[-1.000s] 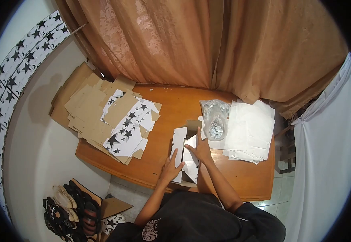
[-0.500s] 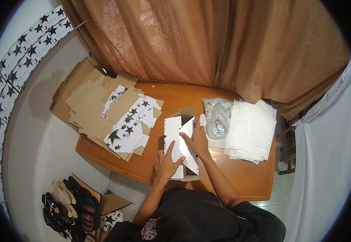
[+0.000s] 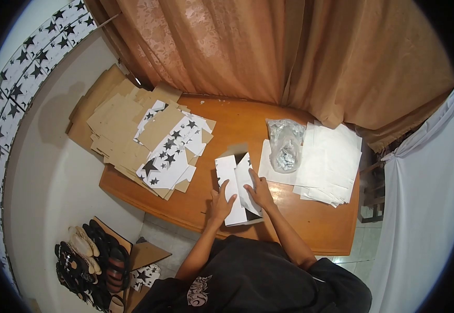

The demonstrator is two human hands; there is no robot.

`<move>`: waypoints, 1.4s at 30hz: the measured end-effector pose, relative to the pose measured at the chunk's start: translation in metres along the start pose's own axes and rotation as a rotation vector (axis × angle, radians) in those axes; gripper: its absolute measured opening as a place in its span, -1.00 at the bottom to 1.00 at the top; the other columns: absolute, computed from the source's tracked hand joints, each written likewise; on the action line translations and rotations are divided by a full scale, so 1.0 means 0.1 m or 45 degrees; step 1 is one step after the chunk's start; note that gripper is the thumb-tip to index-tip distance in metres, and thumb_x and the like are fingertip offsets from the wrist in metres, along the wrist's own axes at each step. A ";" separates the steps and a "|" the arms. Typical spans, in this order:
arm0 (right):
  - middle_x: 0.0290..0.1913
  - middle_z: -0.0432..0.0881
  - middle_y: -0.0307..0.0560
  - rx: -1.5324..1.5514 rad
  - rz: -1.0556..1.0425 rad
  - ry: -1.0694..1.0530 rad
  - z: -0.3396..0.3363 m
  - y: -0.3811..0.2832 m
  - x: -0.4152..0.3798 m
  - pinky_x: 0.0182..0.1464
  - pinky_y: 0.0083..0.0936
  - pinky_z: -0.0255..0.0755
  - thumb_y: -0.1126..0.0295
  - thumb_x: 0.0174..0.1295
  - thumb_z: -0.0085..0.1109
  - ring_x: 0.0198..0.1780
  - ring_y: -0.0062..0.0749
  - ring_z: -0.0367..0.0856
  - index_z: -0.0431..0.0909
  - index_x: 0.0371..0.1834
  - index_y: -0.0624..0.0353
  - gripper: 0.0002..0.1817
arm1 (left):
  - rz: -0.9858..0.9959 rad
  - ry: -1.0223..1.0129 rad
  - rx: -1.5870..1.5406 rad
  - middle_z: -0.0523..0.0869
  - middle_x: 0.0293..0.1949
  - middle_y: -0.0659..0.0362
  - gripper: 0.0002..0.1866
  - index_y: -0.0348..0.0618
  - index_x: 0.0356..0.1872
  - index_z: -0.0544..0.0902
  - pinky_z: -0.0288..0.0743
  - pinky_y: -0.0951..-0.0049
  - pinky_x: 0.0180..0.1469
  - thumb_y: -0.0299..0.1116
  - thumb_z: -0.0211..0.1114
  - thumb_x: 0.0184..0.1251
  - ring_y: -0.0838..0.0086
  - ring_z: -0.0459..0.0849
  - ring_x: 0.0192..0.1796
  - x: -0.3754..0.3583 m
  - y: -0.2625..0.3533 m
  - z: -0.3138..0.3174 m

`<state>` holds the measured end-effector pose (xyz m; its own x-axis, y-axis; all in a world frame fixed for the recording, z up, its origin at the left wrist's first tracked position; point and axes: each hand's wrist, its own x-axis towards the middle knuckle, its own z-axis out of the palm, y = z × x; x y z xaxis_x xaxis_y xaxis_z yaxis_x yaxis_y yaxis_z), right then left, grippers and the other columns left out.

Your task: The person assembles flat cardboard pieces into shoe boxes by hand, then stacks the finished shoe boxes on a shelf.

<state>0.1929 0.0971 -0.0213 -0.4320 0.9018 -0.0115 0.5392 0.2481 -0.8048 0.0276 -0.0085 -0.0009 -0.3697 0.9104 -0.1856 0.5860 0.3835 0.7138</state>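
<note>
A white box (image 3: 229, 180) with its flaps partly raised stands near the front of the wooden table. My left hand (image 3: 222, 203) grips its left side, thumb over the white top panel. On the right side, my right hand (image 3: 260, 193) holds the box edge and the slanted white flap, its thumb pressed on the flap. A dark gap into the box shows beside that flap. To the right of the box lie a clear plastic bag of small silvery pieces (image 3: 285, 151) and a stack of white paper (image 3: 327, 161).
Flat brown cardboard sheets (image 3: 113, 125) and star-printed white pieces (image 3: 172, 151) lie on the left of the wooden table (image 3: 310, 229). Curtains (image 3: 216, 52) hang behind. Shoes (image 3: 83, 250) stand on a rack at the lower left, and white cloth (image 3: 420, 208) hangs at the right.
The right-hand white flap stands more steeply and looks narrower. Both hands still hold the box, the right one slightly lower along its side. The whole view has shifted slightly.
</note>
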 end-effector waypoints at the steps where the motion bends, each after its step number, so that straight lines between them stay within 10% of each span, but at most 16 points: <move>1: 0.09 0.48 0.41 0.057 0.031 -0.052 -0.04 0.01 0.00 0.16 -0.13 0.41 0.08 0.31 0.29 0.04 0.15 0.53 0.25 0.52 -0.03 -0.26 | 0.013 0.023 0.013 0.46 0.01 -0.22 -0.30 0.28 0.50 0.27 0.44 -0.02 0.21 -0.09 0.33 0.38 -0.22 0.55 0.10 0.02 0.04 0.01; 8: 0.14 0.50 0.36 -0.044 -0.074 0.020 -0.29 0.01 -0.10 0.29 -0.14 0.35 0.02 0.39 0.19 0.21 0.18 0.46 0.39 0.44 0.01 -0.39 | 0.183 0.213 0.123 0.45 0.20 -0.32 -0.26 0.25 0.50 0.29 0.43 0.00 0.26 -0.15 0.38 0.30 -0.22 0.51 0.23 0.14 -0.08 0.13; 16: 0.30 0.48 -0.06 -0.376 -0.420 -0.900 -0.86 -0.84 -0.45 0.52 -0.05 0.06 -0.29 -0.04 0.45 0.46 0.10 0.22 0.66 0.05 -0.03 -0.29 | -0.015 -0.006 -0.025 0.55 0.13 -0.24 -0.26 0.22 0.47 0.32 0.46 0.03 0.22 -0.14 0.41 0.27 -0.14 0.55 0.20 0.16 0.09 -0.03; 21: -0.24 0.69 0.00 -0.141 -0.469 -0.635 -0.62 -0.66 -0.42 -0.06 -0.20 0.51 0.36 0.32 0.23 -0.13 -0.04 0.67 0.70 -0.16 0.16 -0.85 | 0.047 0.030 -0.022 0.55 0.09 -0.22 -0.27 0.19 0.46 0.34 0.48 0.03 0.19 -0.11 0.41 0.26 -0.14 0.56 0.19 0.22 0.02 0.02; 37: -0.17 0.66 -0.30 -0.565 -0.306 -0.186 -0.28 -0.28 -0.41 -0.05 -0.17 0.24 0.28 0.25 0.26 -0.03 -0.22 0.50 0.77 -0.27 -0.05 -0.88 | -0.086 0.053 0.115 0.49 0.14 -0.18 -0.17 0.19 0.34 0.31 0.55 -0.10 0.09 -0.01 0.54 0.05 -0.24 0.61 0.10 0.22 0.23 0.08; 42: -0.13 0.63 -0.23 -0.281 -0.331 -0.054 -0.22 -0.22 -0.39 0.02 -0.17 0.28 0.23 0.11 0.45 -0.01 -0.15 0.44 0.70 0.06 -0.02 -0.60 | -0.070 0.046 0.090 0.46 0.18 -0.15 -0.18 0.24 0.36 0.29 0.55 -0.13 0.06 -0.01 0.52 0.07 -0.28 0.62 0.08 0.22 0.21 0.09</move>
<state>0.2140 0.0641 0.0104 -0.6025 0.7842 0.1487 0.5488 0.5423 -0.6362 0.0378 0.0210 0.0037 -0.4275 0.8821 -0.1978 0.6131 0.4437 0.6536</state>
